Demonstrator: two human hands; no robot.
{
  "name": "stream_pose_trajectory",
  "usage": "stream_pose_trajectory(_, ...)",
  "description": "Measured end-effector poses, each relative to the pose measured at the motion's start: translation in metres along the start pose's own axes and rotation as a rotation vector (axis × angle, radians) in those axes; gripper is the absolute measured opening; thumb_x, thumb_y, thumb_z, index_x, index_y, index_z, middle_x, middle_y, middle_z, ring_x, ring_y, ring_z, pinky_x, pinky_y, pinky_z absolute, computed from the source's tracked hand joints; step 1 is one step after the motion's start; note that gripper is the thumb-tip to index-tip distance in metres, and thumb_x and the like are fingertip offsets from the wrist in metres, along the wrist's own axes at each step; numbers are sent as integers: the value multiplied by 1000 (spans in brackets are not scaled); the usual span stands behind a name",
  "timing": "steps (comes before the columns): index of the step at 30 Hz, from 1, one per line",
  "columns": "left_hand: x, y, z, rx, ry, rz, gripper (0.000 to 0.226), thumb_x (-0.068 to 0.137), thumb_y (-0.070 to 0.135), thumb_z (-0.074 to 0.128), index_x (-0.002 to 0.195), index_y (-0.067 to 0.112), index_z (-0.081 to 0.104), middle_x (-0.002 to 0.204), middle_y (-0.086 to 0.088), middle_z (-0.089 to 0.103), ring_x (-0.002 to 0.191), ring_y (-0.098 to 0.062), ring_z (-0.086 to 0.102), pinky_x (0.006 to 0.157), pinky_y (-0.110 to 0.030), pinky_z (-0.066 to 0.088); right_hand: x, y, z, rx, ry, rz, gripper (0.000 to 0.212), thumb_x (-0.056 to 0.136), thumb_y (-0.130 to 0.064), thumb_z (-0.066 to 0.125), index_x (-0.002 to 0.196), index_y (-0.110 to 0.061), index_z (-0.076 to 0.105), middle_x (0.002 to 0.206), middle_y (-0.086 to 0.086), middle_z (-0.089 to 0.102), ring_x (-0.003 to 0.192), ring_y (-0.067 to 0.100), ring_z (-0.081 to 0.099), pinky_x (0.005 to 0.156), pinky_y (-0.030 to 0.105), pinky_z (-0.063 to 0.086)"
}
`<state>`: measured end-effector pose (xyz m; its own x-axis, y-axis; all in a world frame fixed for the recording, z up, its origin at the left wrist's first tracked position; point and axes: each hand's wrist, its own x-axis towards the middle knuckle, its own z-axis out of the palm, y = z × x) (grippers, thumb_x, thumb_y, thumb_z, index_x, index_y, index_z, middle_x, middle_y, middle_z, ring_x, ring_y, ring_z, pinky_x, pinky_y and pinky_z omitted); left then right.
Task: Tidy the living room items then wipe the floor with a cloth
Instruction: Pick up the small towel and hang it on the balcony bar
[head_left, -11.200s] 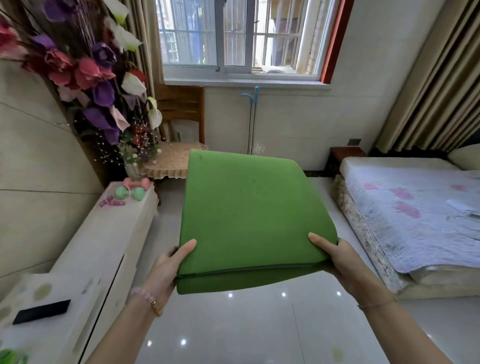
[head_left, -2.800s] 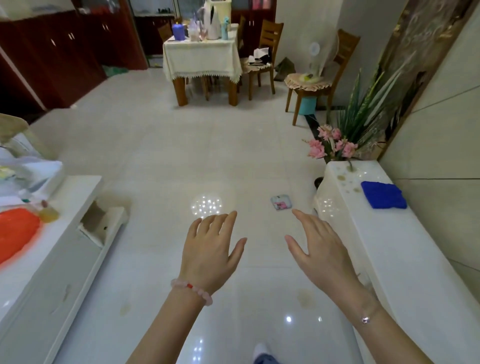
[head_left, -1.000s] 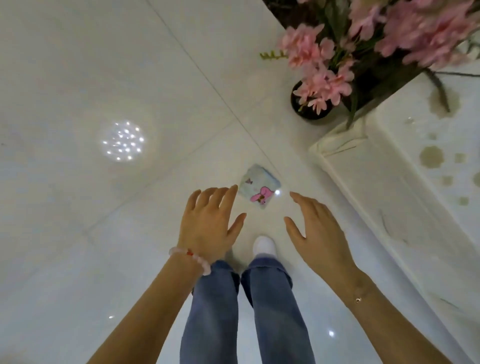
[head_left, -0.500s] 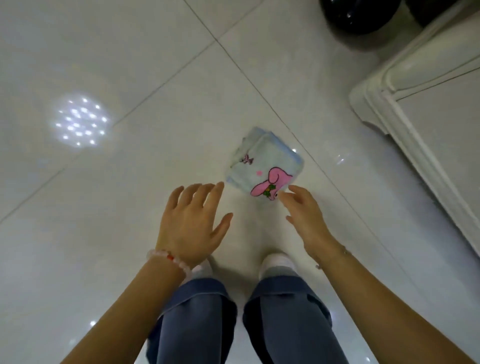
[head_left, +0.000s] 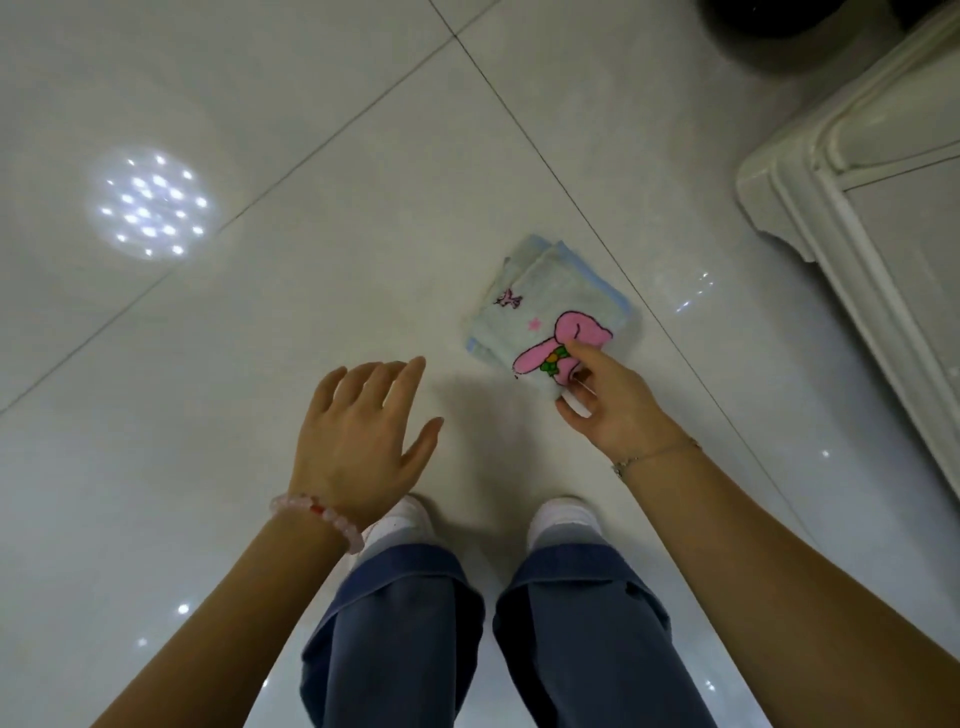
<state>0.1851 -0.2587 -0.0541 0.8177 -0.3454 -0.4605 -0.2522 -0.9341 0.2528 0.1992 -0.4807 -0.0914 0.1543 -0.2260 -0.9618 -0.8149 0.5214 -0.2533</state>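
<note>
A small folded cloth (head_left: 540, 306), pale blue with a pink rabbit print, lies on the glossy white tiled floor (head_left: 311, 291). My right hand (head_left: 608, 405) pinches the cloth's near corner between thumb and fingers. Left of it, my left hand (head_left: 358, 441) hovers above the floor with its fingers spread and holds nothing. The cloth still lies flat on the tile.
A cream cabinet (head_left: 852, 218) stands close at the right, its corner foot near the cloth. A dark round pot (head_left: 789, 26) sits at the top right. My legs in blue jeans and white shoes (head_left: 563, 517) are directly below the hands.
I have bent lower over the floor. My right hand reached forward onto the cloth and pinched its near corner; half a second ago its fingertips only touched the edge. The left hand stays open.
</note>
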Motion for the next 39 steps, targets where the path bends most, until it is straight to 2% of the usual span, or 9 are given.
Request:
stream_pose_trajectory(5,-35,13,-87,-43,45,17,57,88,46,37,123,5,57,111,-16,66,99,-37,63,89,-53,48,-88,-29,-2,50,-18,-63,9,84,-17,64,93,-16,64,99,7,64,96,20,59,83,34,51)
stream_pose_trajectory(7,-53,26,-137,-58,78,33,57,89,46,37,123,5,57,111,-15,66,99,-37,63,89,-52,48,-142,-45,-9,33,-34,-106,9,85,-15,63,94,-14,64,98,8,65,93,20,60,79,32,52)
stream_pose_trajectory(11,-95,62,-253,-91,182,94,55,89,44,39,122,5,58,109,-14,67,99,-34,63,87,-51,49,-276,-82,-25,-2,-52,-236,7,85,-7,61,82,-12,56,77,7,57,74,17,57,66,27,51)
stream_pose_trajectory(15,-143,103,-367,-114,281,168,52,89,43,39,123,7,56,110,-12,67,100,-32,63,88,-50,49,-413,-113,-39,-20,-108,-371,10,84,-3,60,92,-7,59,74,6,57,71,17,55,75,33,51)
stream_pose_trajectory(20,-201,148,-484,-120,383,292,51,92,44,34,122,9,53,108,-10,67,98,-30,64,88,-47,50,-557,-135,-53,15,-132,-512,24,83,-8,61,107,-10,63,99,14,70,93,28,65,88,42,51)
stream_pose_trajectory(24,-238,173,-557,-69,467,369,55,93,44,30,121,7,58,108,-9,67,97,-30,64,88,-47,50,-651,-145,-73,42,-92,-659,18,85,-11,62,102,-12,65,98,11,71,97,28,65,87,39,51)
stream_pose_trajectory(27,-263,189,-604,-15,507,428,58,94,48,23,120,9,59,107,-7,67,97,-27,64,89,-45,48,-708,-144,-93,71,-61,-758,17,85,-10,60,100,-16,67,95,7,72,94,25,66,90,42,52)
stream_pose_trajectory(31,-287,212,-643,36,582,574,51,88,45,37,121,12,57,109,-5,66,99,-26,62,90,-45,49,-760,-136,-123,155,7,-822,20,86,-9,58,103,-15,67,95,9,72,93,28,65,87,43,52)
stream_pose_trajectory(39,-323,293,-678,74,633,884,51,88,44,39,123,12,58,113,-4,64,106,-25,59,94,-42,46,-828,-110,-197,407,135,-972,16,86,-10,60,101,-14,65,90,8,72,86,23,67,73,32,53)
